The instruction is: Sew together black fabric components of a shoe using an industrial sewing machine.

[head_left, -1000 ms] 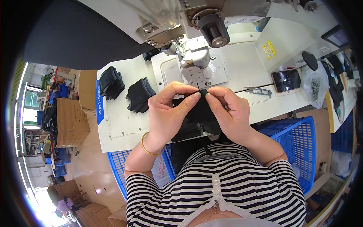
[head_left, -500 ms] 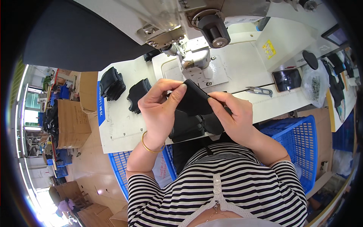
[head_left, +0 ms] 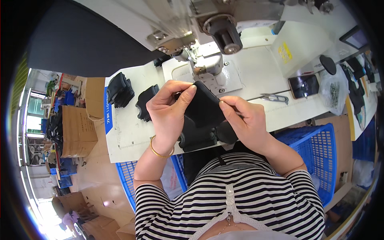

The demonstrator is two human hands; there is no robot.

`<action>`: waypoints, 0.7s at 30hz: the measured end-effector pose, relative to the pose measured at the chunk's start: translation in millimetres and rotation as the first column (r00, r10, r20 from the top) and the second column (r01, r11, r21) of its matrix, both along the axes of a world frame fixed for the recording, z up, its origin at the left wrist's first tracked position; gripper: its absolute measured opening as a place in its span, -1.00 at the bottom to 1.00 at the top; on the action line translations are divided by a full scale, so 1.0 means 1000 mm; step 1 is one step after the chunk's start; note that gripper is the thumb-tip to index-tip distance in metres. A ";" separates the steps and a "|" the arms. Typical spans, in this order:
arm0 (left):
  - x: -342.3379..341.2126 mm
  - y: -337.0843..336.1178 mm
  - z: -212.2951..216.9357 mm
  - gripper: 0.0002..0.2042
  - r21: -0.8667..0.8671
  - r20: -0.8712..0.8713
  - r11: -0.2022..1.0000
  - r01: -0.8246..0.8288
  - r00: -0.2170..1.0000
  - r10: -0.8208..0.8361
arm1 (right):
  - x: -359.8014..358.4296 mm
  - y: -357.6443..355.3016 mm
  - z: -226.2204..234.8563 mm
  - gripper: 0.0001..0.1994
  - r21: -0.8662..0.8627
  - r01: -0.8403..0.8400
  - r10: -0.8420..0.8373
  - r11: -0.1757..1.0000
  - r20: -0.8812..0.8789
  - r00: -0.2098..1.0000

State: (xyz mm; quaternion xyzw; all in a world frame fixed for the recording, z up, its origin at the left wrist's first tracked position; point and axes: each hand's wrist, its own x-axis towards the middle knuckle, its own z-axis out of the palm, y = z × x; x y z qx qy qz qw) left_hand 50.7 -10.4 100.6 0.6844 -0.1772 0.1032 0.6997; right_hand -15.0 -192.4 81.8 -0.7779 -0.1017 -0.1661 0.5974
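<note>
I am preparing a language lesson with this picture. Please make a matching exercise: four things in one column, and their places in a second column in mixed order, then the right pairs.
Things:
1. black fabric piece
2. thread snips
3. gold bangle
4. blue basket

Places:
A. on the left wrist
B. beside the table, on the person's right
C. held between the left hand and the right hand
D. lying on the white table, right of the sewing machine needle area

Pairs: 1-C, 2-D, 3-A, 4-B
</note>
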 end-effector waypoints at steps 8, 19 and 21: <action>0.036 0.007 0.017 -0.87 -0.018 -0.302 0.988 0.153 0.941 -0.151 | 0.015 0.003 0.007 -0.80 0.231 -0.095 0.140 0.968 -0.185 0.973; 0.061 0.003 0.025 -0.91 -0.129 -0.392 0.981 0.144 0.901 -0.184 | 0.036 0.007 0.012 -0.81 0.401 -0.092 0.187 0.911 -0.205 0.961; 0.066 0.004 0.027 -0.92 -0.147 -0.413 0.976 0.158 0.887 -0.206 | 0.038 0.007 0.013 -0.82 0.410 -0.085 0.185 0.908 -0.212 0.960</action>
